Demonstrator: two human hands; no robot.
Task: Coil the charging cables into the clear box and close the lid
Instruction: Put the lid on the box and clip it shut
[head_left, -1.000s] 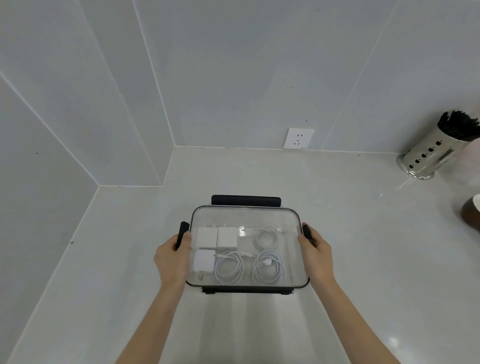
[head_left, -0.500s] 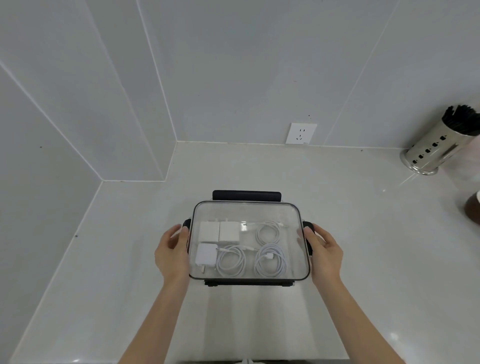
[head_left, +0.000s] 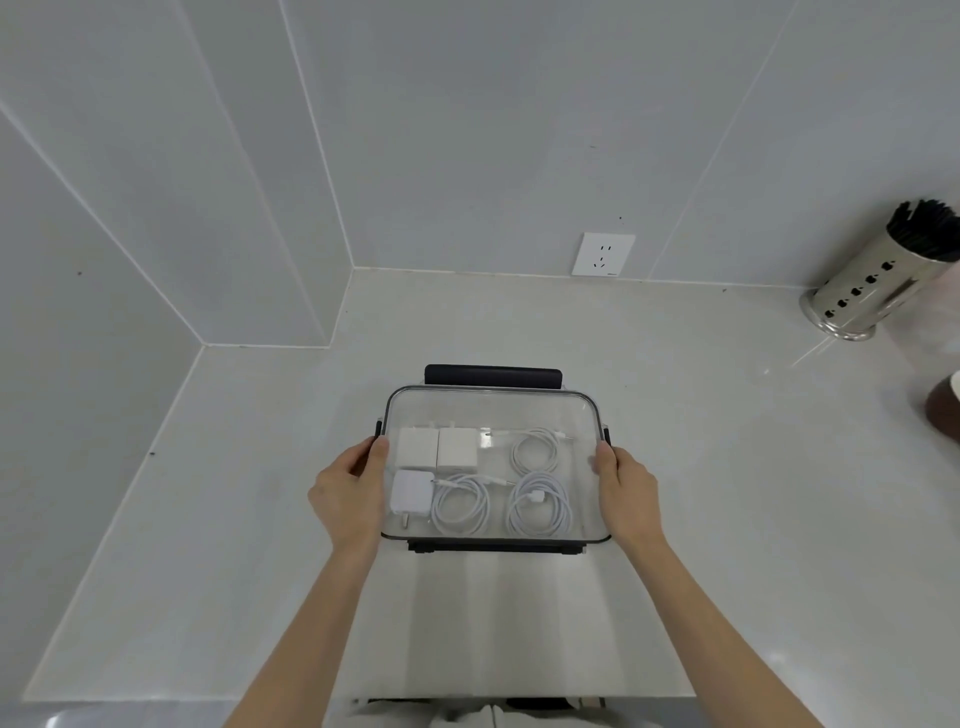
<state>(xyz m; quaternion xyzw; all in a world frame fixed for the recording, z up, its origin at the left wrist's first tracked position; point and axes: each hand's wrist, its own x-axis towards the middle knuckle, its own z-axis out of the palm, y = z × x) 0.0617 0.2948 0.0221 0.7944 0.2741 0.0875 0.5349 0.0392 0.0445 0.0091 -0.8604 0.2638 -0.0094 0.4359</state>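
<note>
The clear box (head_left: 493, 410) sits on the white counter with its transparent lid on top. Inside lie three coiled white cables (head_left: 460, 504), (head_left: 540, 512), (head_left: 535, 449) and three white chargers, two side by side (head_left: 436, 449) and one in front (head_left: 413, 493). My left hand (head_left: 348, 493) grips the box's left side, thumb on the lid rim. My right hand (head_left: 628, 493) grips the right side the same way. The side clips are mostly hidden under my hands. A black clip (head_left: 492, 375) stands up at the back, and another (head_left: 493, 545) lies along the front.
A wall socket (head_left: 602, 254) is behind the box. A steel utensil holder (head_left: 872, 291) with black sticks stands at the back right, and a brown object (head_left: 943, 410) shows at the right edge. Walls close in on the left and the back.
Half a second ago both hands were slightly off the sides with the black side clips showing. Now they have closed in against the box and cover the clips.
</note>
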